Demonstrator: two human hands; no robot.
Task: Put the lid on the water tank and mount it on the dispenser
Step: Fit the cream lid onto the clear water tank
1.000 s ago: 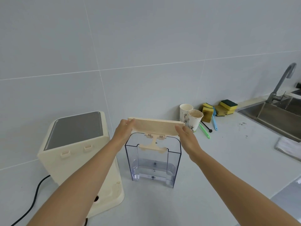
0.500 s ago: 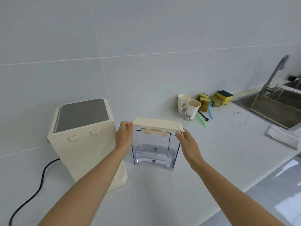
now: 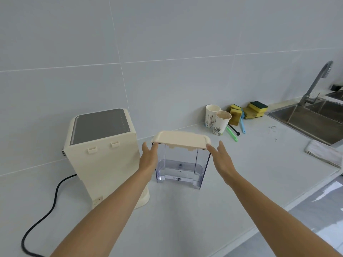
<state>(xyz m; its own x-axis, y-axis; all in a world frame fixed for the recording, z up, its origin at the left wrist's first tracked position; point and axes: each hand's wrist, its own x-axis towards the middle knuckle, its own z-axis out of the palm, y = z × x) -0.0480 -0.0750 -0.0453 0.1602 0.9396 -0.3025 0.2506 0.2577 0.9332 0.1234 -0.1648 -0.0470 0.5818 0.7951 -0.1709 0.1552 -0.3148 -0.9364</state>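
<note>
The lid now rests on top of the clear water tank, which stands upright on the white desk just right of the cream dispenser. A second ago the lid was held tilted above the tank in both hands; half a second ago it was being lowered onto the rim with fingers on both ends. Both hands have since let go. The left hand is flat and open beside the tank's left wall, fingertips near the lid's left end, its grip holding nothing; whether it touches the wall cannot be told. The right hand is likewise open, fingers spread, just right of the tank and close to the lid's right end, its grip empty. The lid appears level and lined up with the tank's outline, though whether it is fully clipped down cannot be told from this view. Judgement: the first half of the task looks complete, and the hands are placed as if to take the tank by its two sides. Mounting is not yet done; the tank stands apart from the dispenser, whose near face shows two small hooks near its top edge. Two paper cups, sponges and a sink lie well apart, far right.
</note>
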